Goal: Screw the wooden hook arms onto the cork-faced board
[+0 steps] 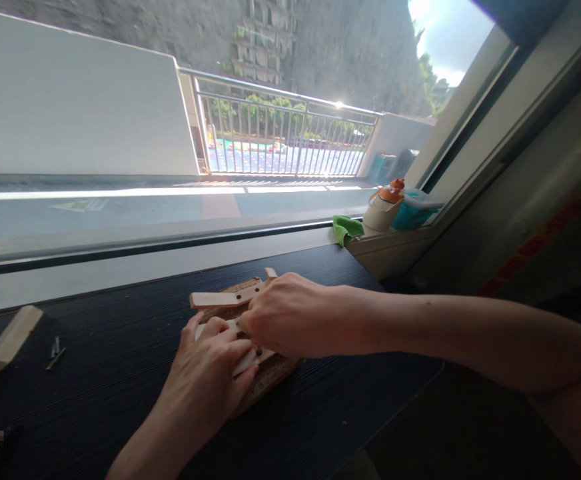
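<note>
On the dark table, a brown wooden base with a row of small holes along its edge lies under both hands. An angled pale wooden bar with dark holes rests across its far side. My left hand has its fingers closed round a second pale wooden piece, held on the base. Close beside those fingers, my right hand is pinched low over the same piece, near a dark hole. Whatever sits between its fingertips is hidden.
Several screws lie on the dark table, beside another angled wooden bar at the left. A green cloth, a cream bottle with an orange top and a teal container stand by the window sill.
</note>
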Tool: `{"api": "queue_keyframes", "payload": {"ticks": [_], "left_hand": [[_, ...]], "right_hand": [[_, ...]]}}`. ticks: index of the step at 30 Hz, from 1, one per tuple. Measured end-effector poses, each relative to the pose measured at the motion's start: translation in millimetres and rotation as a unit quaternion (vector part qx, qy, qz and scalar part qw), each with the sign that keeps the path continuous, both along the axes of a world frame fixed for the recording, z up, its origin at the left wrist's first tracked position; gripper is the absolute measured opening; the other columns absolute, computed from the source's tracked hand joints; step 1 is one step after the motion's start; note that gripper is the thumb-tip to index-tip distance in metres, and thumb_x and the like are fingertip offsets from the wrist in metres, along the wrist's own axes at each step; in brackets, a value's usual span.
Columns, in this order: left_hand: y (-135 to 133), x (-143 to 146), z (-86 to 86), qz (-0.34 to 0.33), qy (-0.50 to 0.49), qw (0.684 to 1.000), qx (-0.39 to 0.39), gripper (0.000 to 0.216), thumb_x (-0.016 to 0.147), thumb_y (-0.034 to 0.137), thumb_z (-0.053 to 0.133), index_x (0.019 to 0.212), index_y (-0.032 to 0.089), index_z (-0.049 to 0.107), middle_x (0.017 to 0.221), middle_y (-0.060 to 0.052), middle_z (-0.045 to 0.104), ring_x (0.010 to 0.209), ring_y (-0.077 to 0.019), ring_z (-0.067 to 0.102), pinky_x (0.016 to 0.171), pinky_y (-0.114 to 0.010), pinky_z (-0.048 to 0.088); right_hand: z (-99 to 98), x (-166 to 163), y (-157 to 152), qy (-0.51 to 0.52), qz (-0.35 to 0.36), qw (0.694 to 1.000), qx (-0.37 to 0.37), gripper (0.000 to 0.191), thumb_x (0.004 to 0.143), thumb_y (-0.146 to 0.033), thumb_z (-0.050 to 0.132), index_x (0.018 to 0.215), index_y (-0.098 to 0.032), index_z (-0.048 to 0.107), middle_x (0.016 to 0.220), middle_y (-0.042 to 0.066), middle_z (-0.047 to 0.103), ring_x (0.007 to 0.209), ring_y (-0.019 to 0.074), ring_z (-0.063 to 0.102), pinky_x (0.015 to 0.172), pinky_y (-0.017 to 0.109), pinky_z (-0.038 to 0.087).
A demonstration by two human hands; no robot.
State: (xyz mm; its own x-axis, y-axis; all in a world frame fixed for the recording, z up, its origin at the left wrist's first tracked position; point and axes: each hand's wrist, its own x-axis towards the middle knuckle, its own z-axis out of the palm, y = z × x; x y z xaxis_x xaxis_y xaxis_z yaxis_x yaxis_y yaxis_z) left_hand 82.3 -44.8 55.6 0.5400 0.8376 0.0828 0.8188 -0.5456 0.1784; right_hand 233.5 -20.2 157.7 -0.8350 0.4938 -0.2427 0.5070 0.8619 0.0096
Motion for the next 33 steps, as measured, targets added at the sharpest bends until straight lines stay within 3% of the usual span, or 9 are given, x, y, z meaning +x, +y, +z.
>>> {"api": "queue_keyframes", "payload": {"ticks": [4, 8, 14, 21, 26, 30, 33], "left_hand": [[-0.1, 0.3, 0.2, -0.004, 0.002, 1.0, -0.003, 0.018, 0.078, 0.032, 0.053, 0.072, 0.03, 0.07, 0.082, 0.001, 0.07, 0.094, -0.0254, 0.055, 0.102, -0.054, 0.022], [0.0, 0.9, 1.4, -0.007, -0.004, 1.0, -0.002, 0.018, 0.078, 0.033, 0.053, 0.078, 0.031, 0.071, 0.083, 0.001, 0.07, 0.094, -0.0249, 0.056, 0.101, -0.053, 0.023], [-1.0, 0.3, 1.5, 0.005, -0.004, 1.0, 0.006, 0.017, 0.076, 0.031, 0.054, 0.074, 0.029, 0.071, 0.09, -0.001, 0.071, 0.097, -0.0257, 0.056, 0.102, -0.053, 0.023], [-0.9, 1.1, 1.2, 0.009, -0.022, 1.0, 0.017, 0.015, 0.076, 0.029, 0.056, 0.073, 0.03, 0.07, 0.084, -0.002, 0.07, 0.092, -0.025, 0.057, 0.099, -0.051, 0.027], [-1.3, 1.0, 3.2, -0.008, -0.014, 1.0, 0.018, 0.015, 0.076, 0.027, 0.055, 0.073, 0.03, 0.07, 0.089, -0.001, 0.071, 0.094, -0.0266, 0.058, 0.1, -0.054, 0.024], [-2.1, -0.1, 3.1, -0.011, -0.029, 0.999, 0.029, 0.016, 0.076, 0.026, 0.055, 0.07, 0.03, 0.07, 0.088, -0.001, 0.071, 0.095, -0.0269, 0.059, 0.099, -0.053, 0.026], [-2.4, 0.4, 3.1, -0.006, -0.028, 0.999, 0.027, 0.017, 0.076, 0.027, 0.055, 0.072, 0.03, 0.071, 0.088, -0.002, 0.072, 0.096, -0.0276, 0.059, 0.1, -0.053, 0.026]], "right_hand": [[-6.8, 0.7, 0.8, 0.012, -0.034, 0.999, 0.025, 0.028, 0.091, -0.019, 0.042, 0.072, -0.013, 0.061, 0.066, 0.008, 0.065, 0.076, 0.022, 0.064, 0.057, 0.03, 0.039], [0.9, 0.8, -3.4, 0.013, -0.05, 0.998, 0.04, 0.023, 0.09, -0.027, 0.046, 0.082, -0.012, 0.062, 0.073, 0.011, 0.067, 0.079, 0.0232, 0.064, 0.059, 0.031, 0.041], [21.2, -2.6, -12.6, -0.02, -0.017, 0.999, -0.023, 0.014, 0.085, -0.011, 0.051, 0.077, -0.014, 0.062, 0.075, 0.006, 0.066, 0.077, 0.0189, 0.063, 0.056, 0.029, 0.036], [8.2, -5.1, -8.2, 0.006, 0.008, 0.999, -0.039, 0.014, 0.084, -0.008, 0.051, 0.082, -0.011, 0.064, 0.087, 0.008, 0.068, 0.08, 0.0183, 0.062, 0.062, 0.031, 0.037], [-0.8, -5.8, -3.1, 0.0, -0.021, 1.0, -0.009, 0.017, 0.086, -0.01, 0.047, 0.079, -0.01, 0.063, 0.071, 0.009, 0.066, 0.074, 0.0229, 0.063, 0.059, 0.033, 0.042], [1.6, -9.5, -5.7, -0.005, -0.032, 0.999, 0.015, 0.019, 0.087, -0.01, 0.045, 0.082, -0.01, 0.063, 0.079, 0.01, 0.068, 0.075, 0.0237, 0.064, 0.063, 0.038, 0.045], [8.2, -9.5, -8.0, -0.017, -0.025, 1.0, 0.006, 0.021, 0.088, -0.012, 0.046, 0.08, -0.011, 0.064, 0.079, 0.009, 0.067, 0.076, 0.0228, 0.064, 0.06, 0.035, 0.043]]}}
